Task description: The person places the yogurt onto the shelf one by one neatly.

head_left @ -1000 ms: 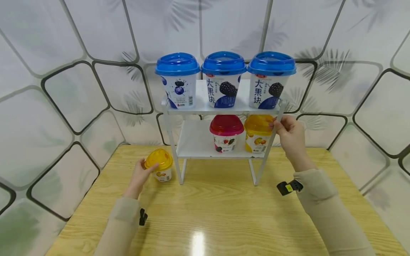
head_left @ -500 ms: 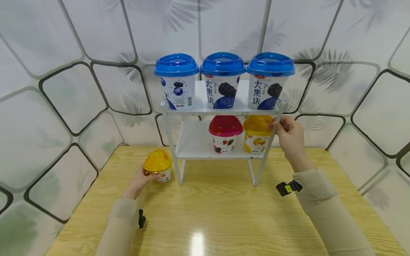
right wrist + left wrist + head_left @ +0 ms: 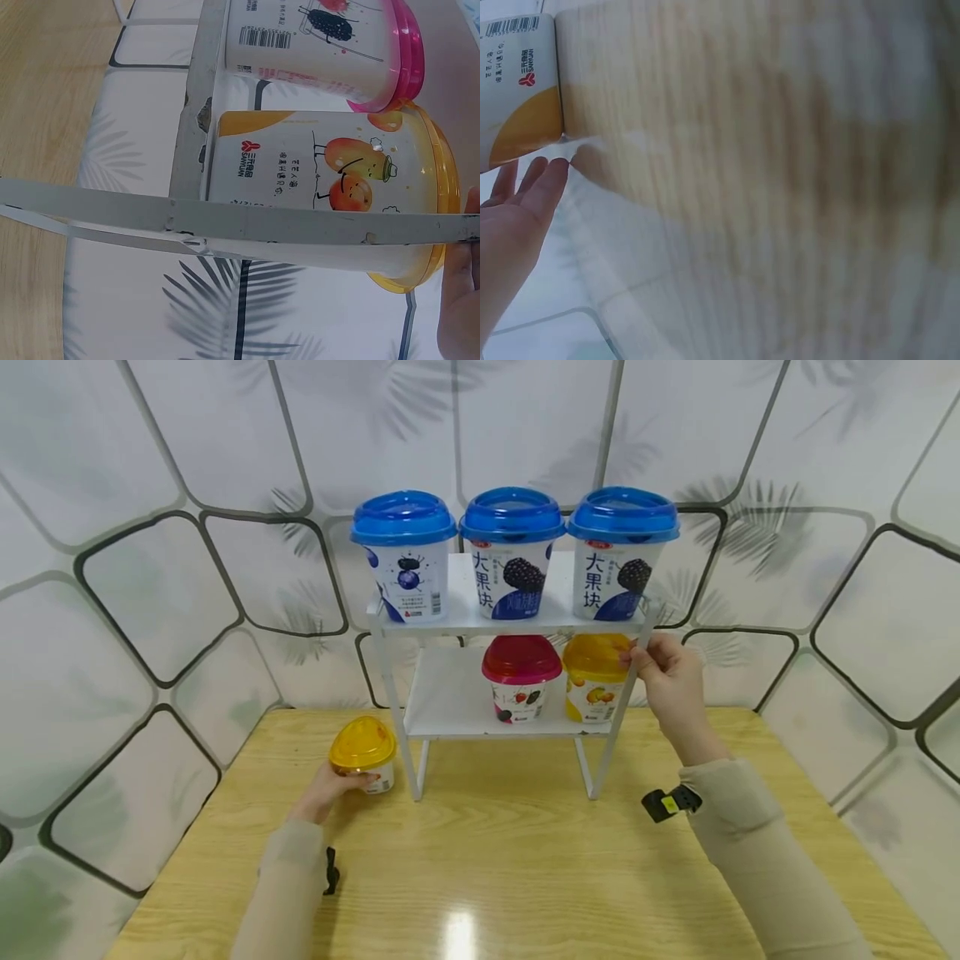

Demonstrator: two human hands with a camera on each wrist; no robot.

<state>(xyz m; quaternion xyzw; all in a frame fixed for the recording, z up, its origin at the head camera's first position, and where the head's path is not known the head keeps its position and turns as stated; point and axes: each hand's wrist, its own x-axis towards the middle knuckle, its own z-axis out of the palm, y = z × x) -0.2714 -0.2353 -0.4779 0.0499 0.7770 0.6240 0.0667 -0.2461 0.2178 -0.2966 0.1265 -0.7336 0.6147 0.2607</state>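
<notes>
On the table at the left stands a yogurt cup (image 3: 362, 745) with a yellow lid. My left hand (image 3: 324, 792) holds it low, thumb across the front; in the left wrist view the fingers (image 3: 546, 184) meet its white and orange side. The other fingers are partly hidden behind the cup. My right hand (image 3: 675, 692) grips the right front post of a white two-tier rack (image 3: 442, 697), its fingertips beside the lid of a second yellow-lidded cup (image 3: 595, 695). In the right wrist view that hand (image 3: 459, 304) shows only at the edge.
A pink-lidded cup (image 3: 521, 662) is left of the yellow one on the lower shelf. Along the upper shelf are three blue-lidded cups, a left one (image 3: 405, 556), a middle one (image 3: 512, 553) and a right one (image 3: 622, 552). Patterned panels surround the wooden table (image 3: 480, 860).
My left hand has slid lower on the yellow-lidded cup, from its lid toward its base, and the cup stands more upright. The right hand keeps its place on the rack post.
</notes>
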